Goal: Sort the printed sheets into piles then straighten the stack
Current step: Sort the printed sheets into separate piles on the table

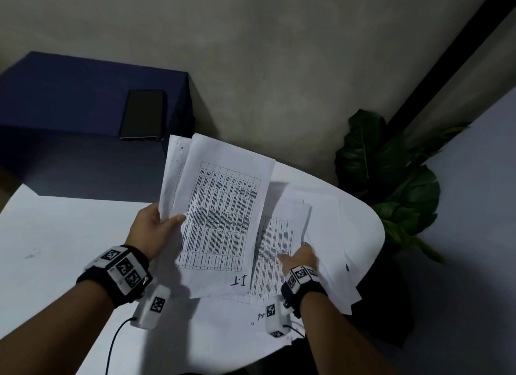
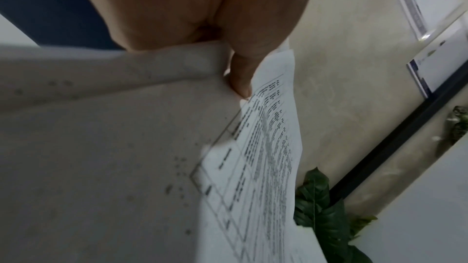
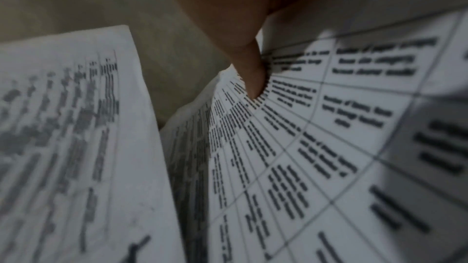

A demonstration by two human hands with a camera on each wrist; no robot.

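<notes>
My left hand [image 1: 167,221] grips a sheaf of printed sheets [image 1: 223,207] by its left edge and holds it tilted above the white table [image 1: 55,235]. The top sheet carries a printed grid and a handwritten "I.T". In the left wrist view the thumb [image 2: 240,81] lies on the sheaf [image 2: 268,167]. My right hand [image 1: 300,256] is on the loose pile [image 1: 324,235] at the table's right. Its thumb [image 3: 253,79] presses the top of a printed sheet [image 3: 329,147] by that sheet's right edge. The other fingers are hidden by paper.
A dark blue box [image 1: 69,100] stands at the back left with a black phone [image 1: 142,114] on it. A leafy plant [image 1: 391,179] rises past the table's rounded right edge. A cable [image 1: 114,344] trails from my left wrist.
</notes>
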